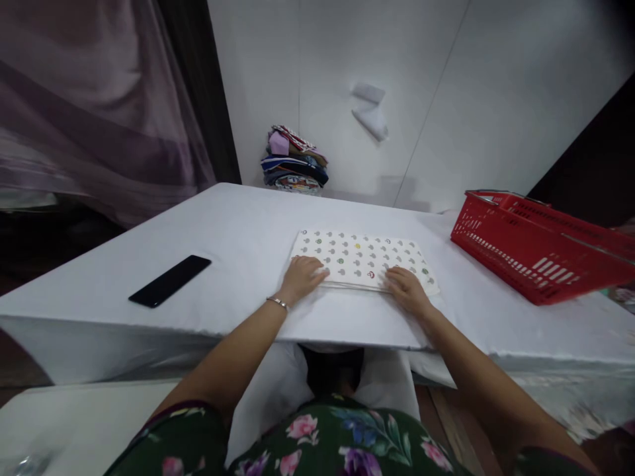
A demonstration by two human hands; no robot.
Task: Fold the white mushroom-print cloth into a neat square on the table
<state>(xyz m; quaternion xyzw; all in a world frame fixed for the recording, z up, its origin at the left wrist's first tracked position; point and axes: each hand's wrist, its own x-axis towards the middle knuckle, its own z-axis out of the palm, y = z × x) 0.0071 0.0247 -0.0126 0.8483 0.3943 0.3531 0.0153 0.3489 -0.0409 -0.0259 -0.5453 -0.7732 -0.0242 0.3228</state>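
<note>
A folded white cloth (364,254) printed with small grey, yellow, green and red motifs lies flat near the front edge of the white-covered table. My left hand (302,276) rests on its front left corner, palm down, fingers spread a little. On the front right part of the cloth lies my right hand (407,288), also palm down with its fingers slightly apart. Neither hand grips the fabric. A thin bracelet is round my left wrist.
On the table (238,225) a black phone (170,281) lies to the left, and a red plastic basket (540,244) stands at the right. Beyond the back edge is a pile of folded clothes (295,162). White paper (371,111) is on the wall behind.
</note>
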